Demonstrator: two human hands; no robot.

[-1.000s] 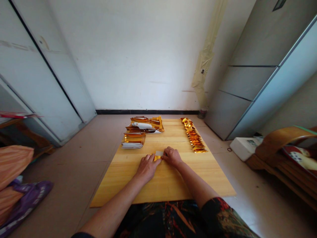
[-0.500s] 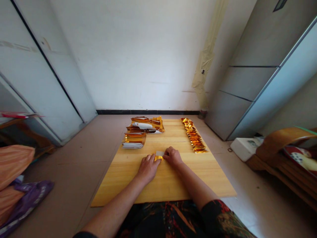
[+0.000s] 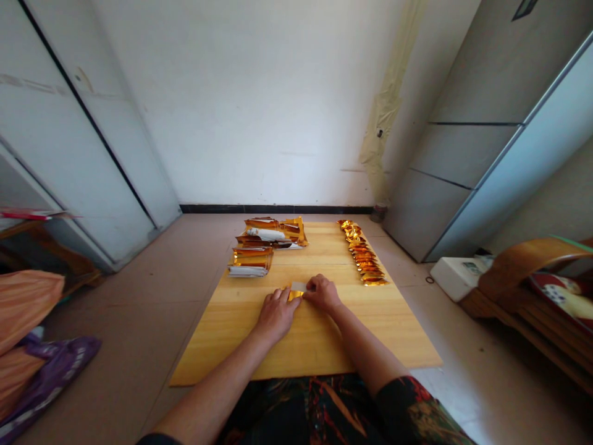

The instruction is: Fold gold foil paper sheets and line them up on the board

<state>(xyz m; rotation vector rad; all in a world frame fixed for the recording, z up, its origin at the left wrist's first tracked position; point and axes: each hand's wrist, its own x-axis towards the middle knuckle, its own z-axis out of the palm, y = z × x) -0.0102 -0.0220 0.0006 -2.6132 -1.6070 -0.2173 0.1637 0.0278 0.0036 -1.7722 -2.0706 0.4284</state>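
Observation:
A small sheet of gold foil paper (image 3: 295,295) with a pale grey-white side (image 3: 299,287) lies low over the wooden board, between my two hands. My left hand (image 3: 277,312) grips its left part, thumb on the near edge and fingers on top. At its right end, my right hand (image 3: 323,292) pinches it with fingers bent; the fingertips are partly hidden. Beyond my left hand are stacks of gold and white foil sheets (image 3: 252,258). Along the board's right side runs a row of folded gold foil pieces (image 3: 365,259).
The wooden board (image 3: 222,346) lies in front of my lap. Past it stand a white wall (image 3: 259,123) and, at right, a grey fridge (image 3: 445,173). A white box (image 3: 456,278) and wooden furniture (image 3: 519,278) are at right; orange and purple bags (image 3: 28,358) at left.
The foil paper's gold part looks slightly smaller and its pale part has shifted a little between my fingers. Both hands stay in nearly the same place.

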